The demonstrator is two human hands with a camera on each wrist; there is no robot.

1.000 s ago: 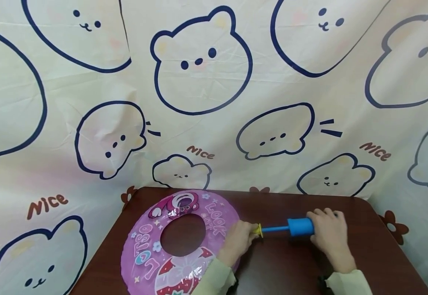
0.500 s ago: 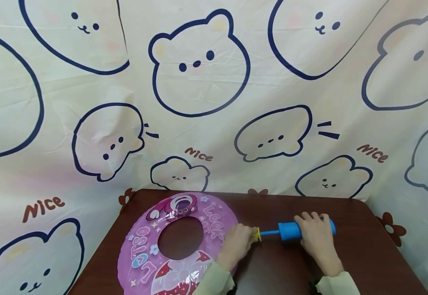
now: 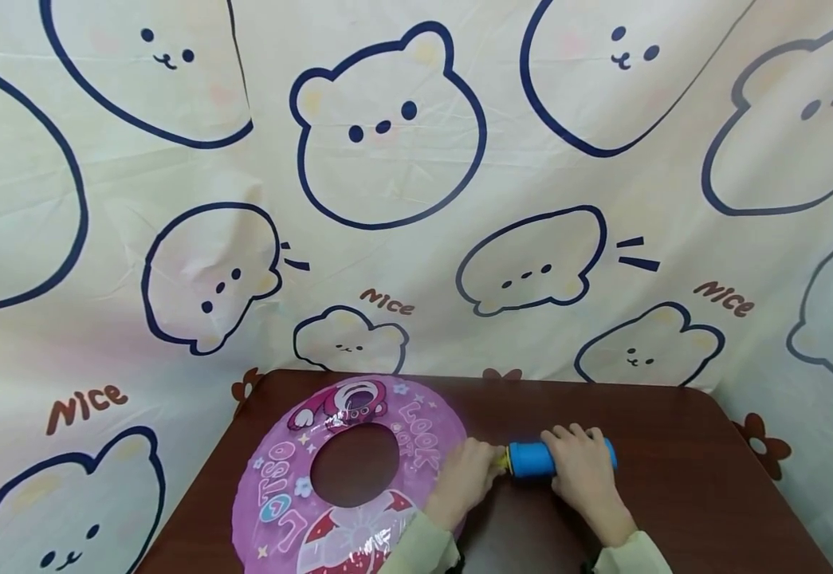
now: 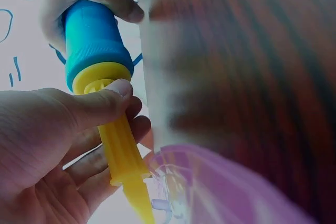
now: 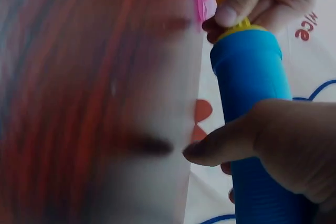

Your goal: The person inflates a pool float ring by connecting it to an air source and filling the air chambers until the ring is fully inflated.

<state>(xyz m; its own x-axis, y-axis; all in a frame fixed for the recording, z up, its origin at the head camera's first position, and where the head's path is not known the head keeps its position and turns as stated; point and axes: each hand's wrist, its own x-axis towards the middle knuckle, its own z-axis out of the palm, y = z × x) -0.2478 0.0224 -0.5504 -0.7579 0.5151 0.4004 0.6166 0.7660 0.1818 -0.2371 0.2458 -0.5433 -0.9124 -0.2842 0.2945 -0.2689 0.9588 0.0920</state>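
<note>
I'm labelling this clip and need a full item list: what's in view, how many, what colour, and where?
swim ring: 1, pink-purple with printed pictures and lettering, on the table, on the person's left
pump barrel: 1, blue, right of the ring, above the table
tapered pump end: 1, yellow, against the barrel's left end
small nub: 1, clear, at the ring's edge near the yellow tip
table: 1, dark brown, below everything
patterned cloth: number of sheets unclear, cream with navy bear outlines, behind the table
sleeves: 2, pale green, bottom edge
left hand: 1, pinching the yellow end
right hand: 1, around the barrel
</note>
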